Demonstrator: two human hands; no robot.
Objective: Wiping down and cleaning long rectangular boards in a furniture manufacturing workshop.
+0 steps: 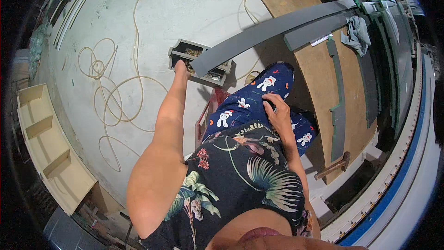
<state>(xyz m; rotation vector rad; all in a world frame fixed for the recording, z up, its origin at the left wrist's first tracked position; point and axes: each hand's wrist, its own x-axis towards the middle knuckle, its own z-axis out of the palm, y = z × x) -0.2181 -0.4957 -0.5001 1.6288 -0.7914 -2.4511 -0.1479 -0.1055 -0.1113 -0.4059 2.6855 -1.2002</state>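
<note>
My left hand [181, 68] reaches down into a grey divided box [217, 81], its fingers hidden behind the box's wall and dividers. Small brass-coloured nails or screws [193, 53] lie in one compartment of the box, and small silvery pieces show in another. Across the box's right part lies the near end of a long grey board [259, 36], which runs off to the far right. My right hand [278, 112] rests on my thigh over the blue patterned trousers, with fingers loosely bent and apart. Nothing shows in it.
A wooden-handled hammer [334, 166] lies on the brown wooden bench [319, 76] at the right, near narrow grey strips [338, 106] and a grey cloth [357, 34]. A pale hose [108, 85] coils over the floor. A cream divided frame [52, 150] stands at left.
</note>
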